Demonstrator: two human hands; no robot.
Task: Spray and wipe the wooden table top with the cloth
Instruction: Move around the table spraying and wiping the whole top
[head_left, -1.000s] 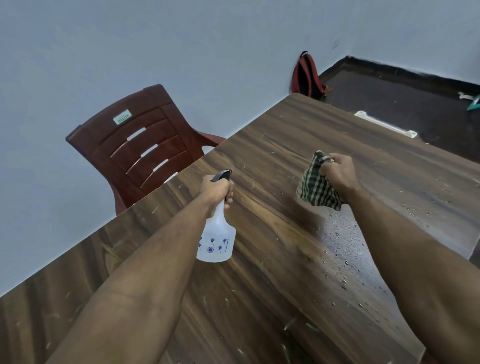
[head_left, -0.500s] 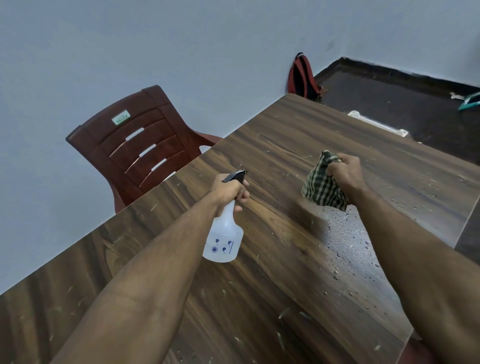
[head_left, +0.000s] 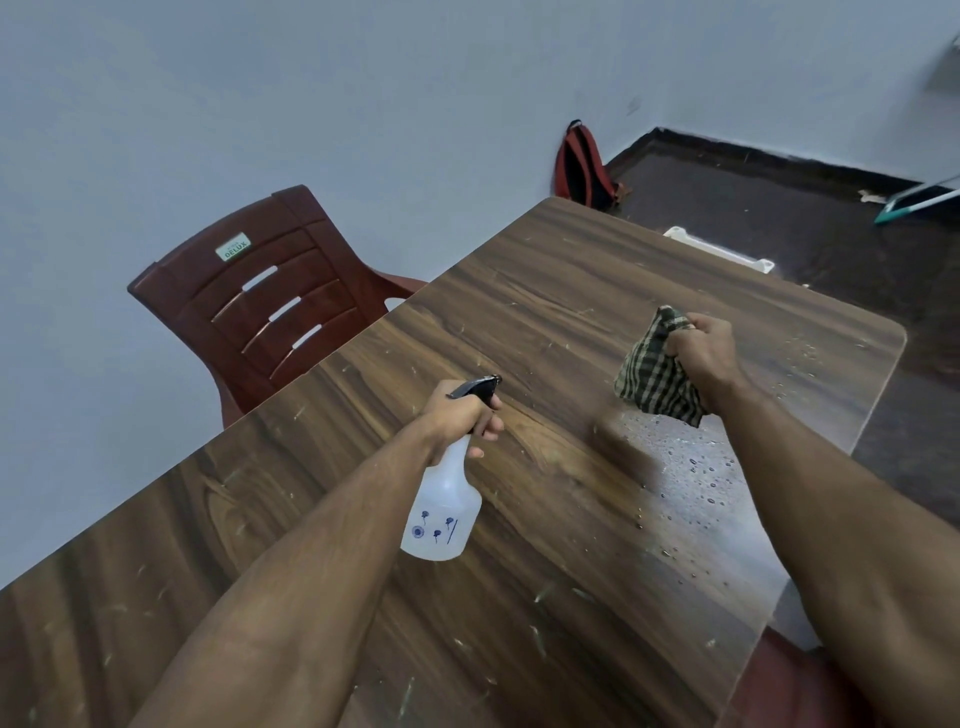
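Note:
The wooden table top (head_left: 519, 322) fills the lower view, with pale scratches and a patch of water drops at its right side under my right arm. My left hand (head_left: 462, 413) grips the neck and black trigger head of a white spray bottle (head_left: 441, 514), held above the table's middle with the nozzle pointing away from me. My right hand (head_left: 701, 353) holds a bunched green checked cloth (head_left: 657, 376) just above the wet patch; the cloth hangs down from my fist.
A dark red plastic chair (head_left: 270, 306) stands against the table's far left edge by the grey wall. A red and black backpack (head_left: 582, 166) leans in the corner. A white flat object (head_left: 722, 249) and a teal-edged item (head_left: 914, 200) lie on the dark floor beyond.
My left hand has carried the spray bottle a little to the right and further over the table. My right hand with the cloth has stayed nearly in place.

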